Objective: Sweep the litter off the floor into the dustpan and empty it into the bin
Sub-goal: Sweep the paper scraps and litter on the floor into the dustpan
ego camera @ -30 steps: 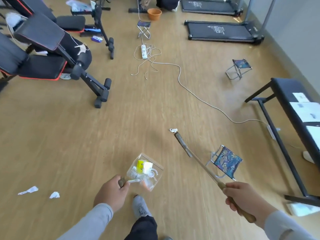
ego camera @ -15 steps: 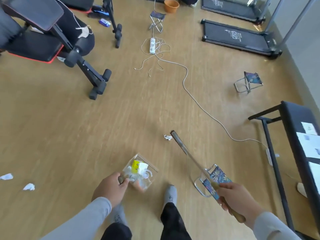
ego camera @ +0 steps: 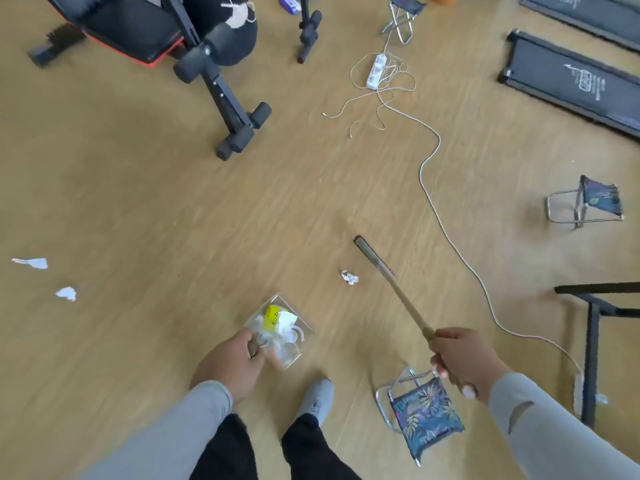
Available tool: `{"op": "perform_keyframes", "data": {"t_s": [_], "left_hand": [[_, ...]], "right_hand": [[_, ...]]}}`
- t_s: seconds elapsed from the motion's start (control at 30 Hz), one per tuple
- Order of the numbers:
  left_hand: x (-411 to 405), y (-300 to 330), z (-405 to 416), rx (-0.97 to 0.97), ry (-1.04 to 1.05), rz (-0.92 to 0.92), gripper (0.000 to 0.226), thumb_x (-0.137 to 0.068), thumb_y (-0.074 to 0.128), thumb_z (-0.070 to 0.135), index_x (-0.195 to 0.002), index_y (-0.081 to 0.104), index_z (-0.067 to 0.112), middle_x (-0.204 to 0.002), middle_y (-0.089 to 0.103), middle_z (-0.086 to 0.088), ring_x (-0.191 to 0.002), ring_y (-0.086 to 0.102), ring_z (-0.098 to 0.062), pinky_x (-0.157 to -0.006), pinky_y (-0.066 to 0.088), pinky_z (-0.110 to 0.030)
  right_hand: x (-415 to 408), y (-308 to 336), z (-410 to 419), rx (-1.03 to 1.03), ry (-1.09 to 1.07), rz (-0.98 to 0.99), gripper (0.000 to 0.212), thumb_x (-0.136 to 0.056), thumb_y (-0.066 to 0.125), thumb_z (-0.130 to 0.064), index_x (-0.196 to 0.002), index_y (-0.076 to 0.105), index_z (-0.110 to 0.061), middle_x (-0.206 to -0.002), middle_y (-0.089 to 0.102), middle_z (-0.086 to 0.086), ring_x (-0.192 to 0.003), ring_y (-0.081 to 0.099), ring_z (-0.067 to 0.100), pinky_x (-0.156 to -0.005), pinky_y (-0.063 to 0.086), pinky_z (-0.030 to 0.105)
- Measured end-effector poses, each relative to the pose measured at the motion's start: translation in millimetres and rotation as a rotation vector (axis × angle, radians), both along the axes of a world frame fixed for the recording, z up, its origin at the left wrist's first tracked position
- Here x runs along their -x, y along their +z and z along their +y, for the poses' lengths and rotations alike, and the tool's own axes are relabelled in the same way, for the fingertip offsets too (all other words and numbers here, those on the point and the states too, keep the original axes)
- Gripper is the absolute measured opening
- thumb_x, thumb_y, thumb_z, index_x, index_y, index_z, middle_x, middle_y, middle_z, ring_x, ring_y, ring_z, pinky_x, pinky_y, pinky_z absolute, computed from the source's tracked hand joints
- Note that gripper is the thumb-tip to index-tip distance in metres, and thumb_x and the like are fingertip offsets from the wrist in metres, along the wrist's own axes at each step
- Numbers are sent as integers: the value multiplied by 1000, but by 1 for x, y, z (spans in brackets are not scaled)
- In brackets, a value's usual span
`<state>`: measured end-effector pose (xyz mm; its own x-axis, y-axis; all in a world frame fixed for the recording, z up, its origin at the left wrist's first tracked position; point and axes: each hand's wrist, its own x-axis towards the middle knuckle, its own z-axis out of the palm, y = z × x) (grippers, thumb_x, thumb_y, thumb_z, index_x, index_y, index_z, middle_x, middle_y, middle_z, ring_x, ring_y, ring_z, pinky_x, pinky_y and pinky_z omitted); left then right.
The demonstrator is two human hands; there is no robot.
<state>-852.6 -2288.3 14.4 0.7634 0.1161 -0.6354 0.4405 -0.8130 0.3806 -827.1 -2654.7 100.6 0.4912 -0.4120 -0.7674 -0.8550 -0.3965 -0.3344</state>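
- My left hand [ego camera: 230, 365] curls around the short handle of the clear dustpan [ego camera: 281, 332], holding it low over the floor [ego camera: 156, 209].
- The dustpan already carries a yellow scrap [ego camera: 271, 313] and some white bits.
- My right hand [ego camera: 462, 362] grips the wooden broom handle [ego camera: 408, 306], fingers wrapped tight round it; the dark broom head [ego camera: 367, 250] sits up and to the right of the dustpan.
- A crumpled white paper scrap [ego camera: 349, 277] lies on the floor just up and right of the dustpan, between it and the broom head.
- Two more white scraps [ego camera: 65, 293] lie well to the left of the dustpan.
- A folding stool [ego camera: 424, 415] with a leafy print stands to the lower right of the dustpan, under my right hand.
- A white cable [ego camera: 434, 199] trails across the floor far beyond the dustpan, to the right.
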Motion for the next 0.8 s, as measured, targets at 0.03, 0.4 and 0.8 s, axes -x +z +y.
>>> {"op": "perform_keyframes", "data": {"t_s": [0.03, 0.4, 0.8], "left_hand": [[-2, -2, -6, -12, -7, 0, 19, -97, 51, 49, -111, 55, 36, -81, 62, 15, -73, 63, -14, -60, 46, -30], [-6, -4, -11, -91, -29, -12, 25, -99, 50, 46, -119, 56, 33, -78, 60, 12, -76, 64, -20, -61, 46, -31], [-9, -3, -6, -85, -19, 8, 19, -97, 52, 45, -108, 57, 30, -85, 66, 8, -77, 66, -21, -67, 54, -33]], "right_hand": [[-9, -9, 0, 7, 13, 3, 14, -96, 56, -6, -99, 70, -7, -57, 62, 13, -26, 45, 12, -29, 32, 14], [-7, -28, 13, -126, 297, 221, 17, -89, 59, 2, -96, 69, -10, -57, 58, 12, -39, 47, 20, -43, 39, 25], [8, 23, -34, -101, 268, 202, 31, -92, 63, -1, -120, 64, -13, -57, 62, 14, -44, 45, 20, -40, 33, 24]]}}
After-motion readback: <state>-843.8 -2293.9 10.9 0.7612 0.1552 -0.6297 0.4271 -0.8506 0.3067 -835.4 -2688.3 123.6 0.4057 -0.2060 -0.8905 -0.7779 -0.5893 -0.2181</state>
